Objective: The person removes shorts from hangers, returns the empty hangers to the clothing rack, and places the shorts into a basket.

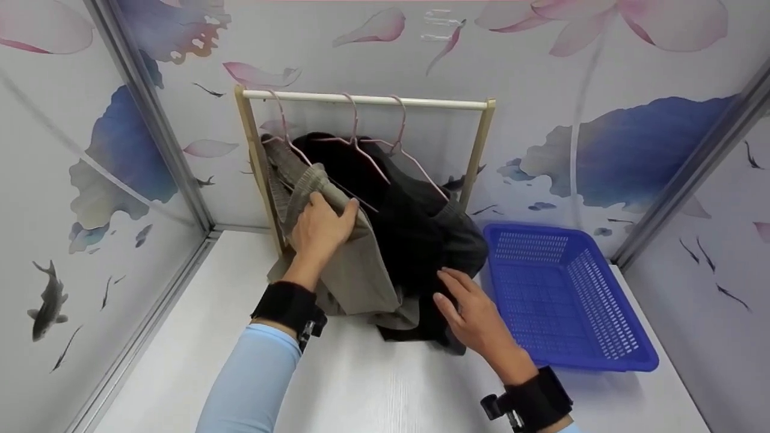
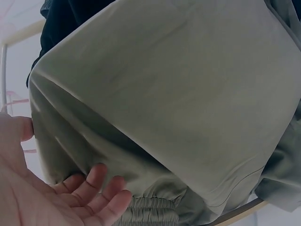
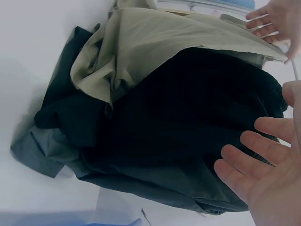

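Pants (image 1: 358, 273) of pale khaki hang on a small rack (image 1: 488, 114) straight ahead of a person's hands, directly beneath the left hand (image 1: 322, 225) and up to the left of the right hand (image 1: 475, 313). Their long axis slopes from a waistband (image 1: 313, 180) just beyond the left fingertips down toward the bench (image 1: 373, 376) between the two wrists, leaving the left hand plainly the nearer. That hand lies against the cloth, fingers loosely bent and apart, with no firm grip showing; the right, fingers spread and nearly straight, holds nothing beside black clothes (image 1: 415, 252), though whether its fingertips touch them cannot be told. The pants look soft and matte, gathered at the elastic waist, with a broad smooth panel, a diagonal fold and a stitched hem visible from the left wrist. Pink hangers (image 1: 399, 123) hook over the bar beyond both hands; a blue basket (image 1: 493, 240) sits to the right hand's right.
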Action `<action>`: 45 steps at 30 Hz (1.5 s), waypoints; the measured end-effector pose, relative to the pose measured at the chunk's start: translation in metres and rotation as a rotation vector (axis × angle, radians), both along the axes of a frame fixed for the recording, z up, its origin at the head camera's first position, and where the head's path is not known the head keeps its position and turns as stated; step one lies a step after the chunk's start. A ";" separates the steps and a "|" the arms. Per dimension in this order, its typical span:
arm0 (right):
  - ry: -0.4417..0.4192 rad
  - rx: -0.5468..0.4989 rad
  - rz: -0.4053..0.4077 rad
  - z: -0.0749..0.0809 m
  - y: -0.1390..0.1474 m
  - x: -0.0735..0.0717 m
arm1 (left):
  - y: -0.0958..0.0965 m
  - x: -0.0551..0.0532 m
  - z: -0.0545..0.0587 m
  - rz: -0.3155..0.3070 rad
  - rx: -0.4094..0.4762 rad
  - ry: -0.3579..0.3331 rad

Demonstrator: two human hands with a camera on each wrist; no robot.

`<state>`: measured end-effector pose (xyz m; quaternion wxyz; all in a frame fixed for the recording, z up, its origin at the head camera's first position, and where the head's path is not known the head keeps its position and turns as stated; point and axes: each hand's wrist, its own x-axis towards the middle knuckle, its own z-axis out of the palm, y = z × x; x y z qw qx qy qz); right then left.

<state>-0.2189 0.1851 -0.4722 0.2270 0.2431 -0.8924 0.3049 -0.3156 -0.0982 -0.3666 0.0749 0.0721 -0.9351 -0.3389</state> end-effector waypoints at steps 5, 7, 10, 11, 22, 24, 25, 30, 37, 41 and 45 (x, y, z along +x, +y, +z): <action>-0.002 -0.033 0.021 -0.001 -0.004 -0.001 | 0.002 -0.004 0.000 0.027 0.061 0.018; -0.003 -0.059 0.027 -0.003 -0.006 -0.001 | 0.003 -0.005 -0.001 0.036 0.094 0.022; -0.018 -0.105 0.030 -0.005 -0.008 0.000 | 0.004 -0.004 -0.002 0.048 0.150 0.042; -0.027 -0.120 0.029 -0.006 -0.009 0.001 | 0.003 -0.003 -0.003 0.050 0.170 0.058; -0.068 -0.204 0.010 -0.007 -0.020 -0.002 | -0.002 0.000 -0.012 -0.049 0.347 0.236; -0.070 -0.213 0.012 -0.006 -0.022 -0.003 | -0.004 0.001 -0.013 -0.073 0.390 0.244; -0.070 -0.220 0.015 -0.006 -0.023 -0.004 | -0.005 0.001 -0.014 -0.085 0.408 0.243; -0.078 -0.243 0.022 -0.004 -0.026 -0.009 | -0.009 0.002 -0.013 -0.149 0.542 0.230; -0.096 -0.294 0.040 -0.001 -0.034 -0.013 | -0.012 0.003 -0.015 -0.202 0.672 0.246; -0.096 -0.324 0.051 0.001 -0.039 -0.017 | -0.013 0.005 -0.015 -0.204 0.699 0.263; -0.091 -0.349 0.054 0.003 -0.043 -0.021 | -0.012 0.008 -0.015 -0.216 0.704 0.275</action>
